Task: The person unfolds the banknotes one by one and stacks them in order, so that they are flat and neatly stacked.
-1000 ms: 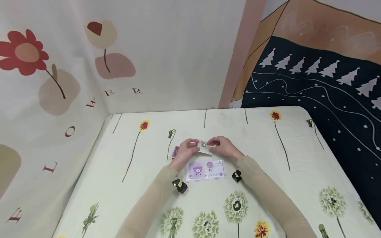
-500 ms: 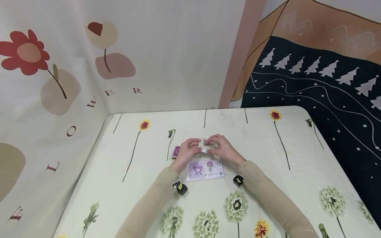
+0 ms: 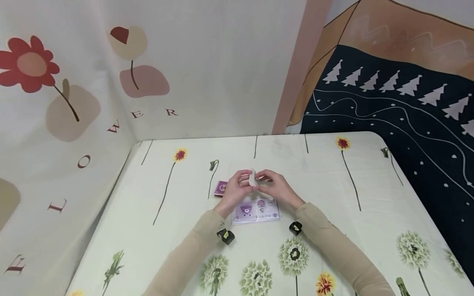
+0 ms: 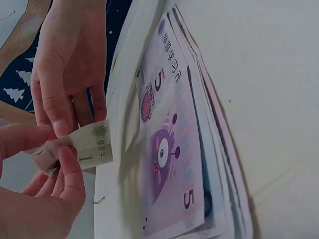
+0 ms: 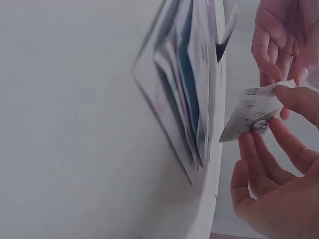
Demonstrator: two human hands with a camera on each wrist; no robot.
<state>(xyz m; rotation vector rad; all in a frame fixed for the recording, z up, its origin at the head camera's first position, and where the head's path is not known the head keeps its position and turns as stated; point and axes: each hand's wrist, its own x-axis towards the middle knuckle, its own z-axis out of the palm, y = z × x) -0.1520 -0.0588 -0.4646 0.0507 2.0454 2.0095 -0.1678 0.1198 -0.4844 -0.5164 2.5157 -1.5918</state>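
Note:
Between both hands, above the table, is a small folded play banknote [image 3: 252, 179], pale with grey-green print. My left hand [image 3: 236, 190] pinches it between thumb and fingers from the left. From the other side my right hand [image 3: 275, 188] pinches it too. Seen from the left wrist, the banknote [image 4: 97, 144] shows a "1" on its folded part. In the right wrist view, a cartoon eye is printed on the banknote [image 5: 256, 117]. Just nearer than the hands lies a stack of purple play banknotes [image 3: 255, 211] marked "5", its upper left edge overlapped by my left hand.
A small purple block-like thing [image 3: 221, 188] sits left of the left hand, partly covered by it. Flower-printed cloth [image 3: 318, 172] covers the table, and a curtain [image 3: 222, 82] hangs along its back. Dark tree-patterned fabric [image 3: 377, 102] is at the right.
The play banknote has been folded narrower between the hands and now shows mostly a slim white strip in the head view. My left hand has shifted slightly right; the stack stays put.

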